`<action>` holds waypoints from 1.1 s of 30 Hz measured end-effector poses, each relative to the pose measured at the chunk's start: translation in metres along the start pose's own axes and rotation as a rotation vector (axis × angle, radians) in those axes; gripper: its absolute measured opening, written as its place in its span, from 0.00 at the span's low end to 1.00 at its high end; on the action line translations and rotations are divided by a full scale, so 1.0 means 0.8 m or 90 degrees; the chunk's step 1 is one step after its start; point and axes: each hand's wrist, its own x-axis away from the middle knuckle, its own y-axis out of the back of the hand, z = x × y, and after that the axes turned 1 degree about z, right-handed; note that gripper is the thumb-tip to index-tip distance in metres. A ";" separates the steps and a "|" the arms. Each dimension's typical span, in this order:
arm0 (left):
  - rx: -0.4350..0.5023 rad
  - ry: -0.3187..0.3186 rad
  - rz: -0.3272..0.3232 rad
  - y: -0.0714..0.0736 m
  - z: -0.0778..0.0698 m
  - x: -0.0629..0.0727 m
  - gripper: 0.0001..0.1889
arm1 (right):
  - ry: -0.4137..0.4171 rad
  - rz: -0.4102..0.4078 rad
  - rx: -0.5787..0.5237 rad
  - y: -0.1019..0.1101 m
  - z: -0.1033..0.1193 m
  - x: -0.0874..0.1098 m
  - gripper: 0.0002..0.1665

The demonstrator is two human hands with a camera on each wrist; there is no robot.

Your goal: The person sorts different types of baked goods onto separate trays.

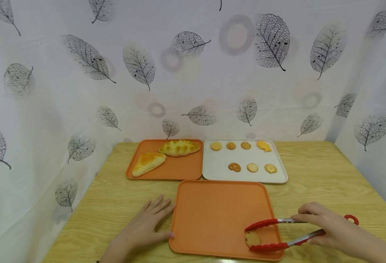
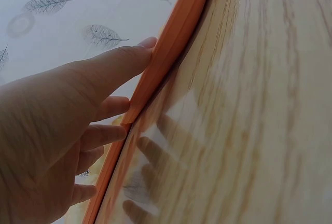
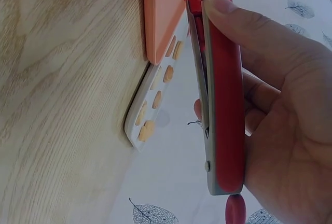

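Observation:
My right hand (image 1: 328, 226) grips red-and-silver tongs (image 3: 225, 94), thumb on one arm and fingers on the other. The red tips of the tongs spread around a round cookie (image 1: 253, 239) lying on the near orange tray (image 1: 219, 212), close to its front right corner. The lower tip is close against the cookie; whether it touches, I cannot tell. My left hand (image 1: 143, 226) has its fingers spread at the left edge of that tray, with the thumb touching the rim in the left wrist view.
Behind, a second orange tray (image 1: 183, 173) carries two breads, one triangular (image 1: 148, 163) and one long and braided (image 1: 179, 148). Beside it a white tray (image 1: 216, 166) bears several cookies and a pretzel (image 1: 234, 167). A leaf-patterned curtain (image 1: 196, 80) encloses the wooden table (image 1: 318, 175).

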 end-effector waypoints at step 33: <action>-0.012 -0.003 -0.006 -0.002 0.000 0.000 0.44 | 0.023 -0.104 0.036 0.011 -0.028 -0.094 0.34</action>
